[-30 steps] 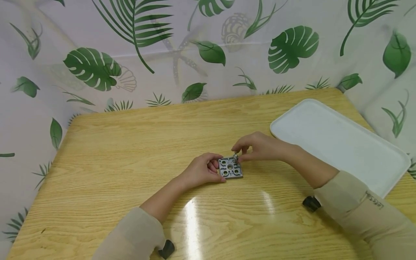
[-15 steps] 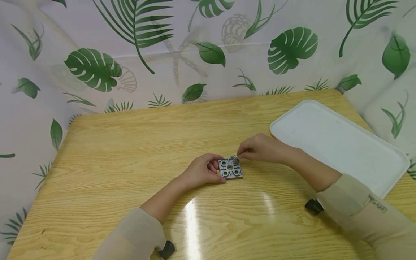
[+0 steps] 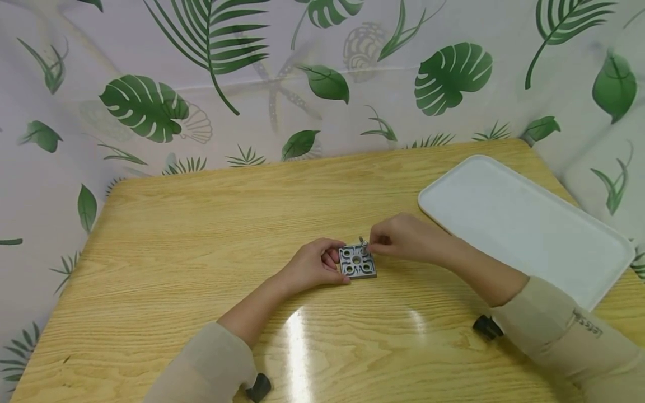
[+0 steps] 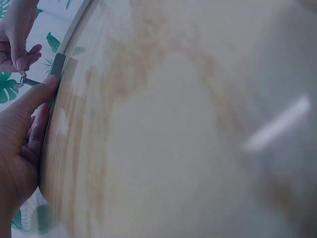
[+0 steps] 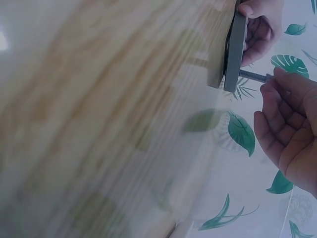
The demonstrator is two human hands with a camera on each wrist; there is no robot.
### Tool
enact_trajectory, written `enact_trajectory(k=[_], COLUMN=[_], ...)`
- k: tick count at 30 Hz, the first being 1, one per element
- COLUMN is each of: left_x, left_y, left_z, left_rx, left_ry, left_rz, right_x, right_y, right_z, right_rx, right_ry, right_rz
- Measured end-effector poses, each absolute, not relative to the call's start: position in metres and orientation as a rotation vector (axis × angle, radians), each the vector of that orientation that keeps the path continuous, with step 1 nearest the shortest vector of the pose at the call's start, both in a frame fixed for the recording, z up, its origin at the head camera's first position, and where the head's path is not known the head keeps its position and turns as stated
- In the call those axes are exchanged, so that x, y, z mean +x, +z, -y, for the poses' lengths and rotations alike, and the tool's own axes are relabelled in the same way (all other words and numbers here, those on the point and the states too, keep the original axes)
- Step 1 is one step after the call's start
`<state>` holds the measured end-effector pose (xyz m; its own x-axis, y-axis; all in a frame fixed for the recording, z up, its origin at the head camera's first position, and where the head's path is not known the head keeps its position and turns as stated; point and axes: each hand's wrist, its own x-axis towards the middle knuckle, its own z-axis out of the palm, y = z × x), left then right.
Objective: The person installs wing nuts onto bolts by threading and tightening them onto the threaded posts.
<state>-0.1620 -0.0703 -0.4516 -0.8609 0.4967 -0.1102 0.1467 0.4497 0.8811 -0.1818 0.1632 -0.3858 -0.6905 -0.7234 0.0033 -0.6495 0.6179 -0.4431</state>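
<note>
A small square grey metal plate (image 3: 356, 267) with several round holes lies on the table. My left hand (image 3: 313, 263) grips it along its left side, thumb at the near corner and a finger at the far one. From the hole at the far right corner rises a wing bolt (image 3: 364, 248), standing upright. My right hand (image 3: 398, 238) pinches its head between thumb and index finger. The bolt's threaded shank (image 5: 252, 75) shows between plate and fingertips in the right wrist view. In the left wrist view, the left thumb (image 4: 42, 91) presses on the plate's edge (image 4: 57, 67).
A white rectangular tray (image 3: 524, 218) lies at the right of the wood-grain table (image 3: 201, 235), behind the right forearm. A leaf-patterned cloth (image 3: 312, 112) hangs around the table's back and sides. Black straps (image 3: 487, 327) show below the sleeves.
The bolt's winged head has turned while staying over the same hole. My right hand has shifted slightly nearer, its fingers drawn in closer together. The left hand and plate have not moved.
</note>
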Motion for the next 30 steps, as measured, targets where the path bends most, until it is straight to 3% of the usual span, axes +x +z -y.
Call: enact_trajectory(k=[13, 30], left_x=[-0.162, -0.163], left_y=[-0.444, -0.433], left_z=[0.071, 0.071], left_rx=[0.525, 0.496], left_ry=[1.384, 1.376], left_rz=[-2.321, -2.292], right_x=[-0.187, -0.207], right_y=[-0.377, -0.369], right_z=[-0.166, -0.168], right_rx=[-1.06, -1.238], right_ry=[-0.665, -0.815], right_rz=[-2.653, -2.418])
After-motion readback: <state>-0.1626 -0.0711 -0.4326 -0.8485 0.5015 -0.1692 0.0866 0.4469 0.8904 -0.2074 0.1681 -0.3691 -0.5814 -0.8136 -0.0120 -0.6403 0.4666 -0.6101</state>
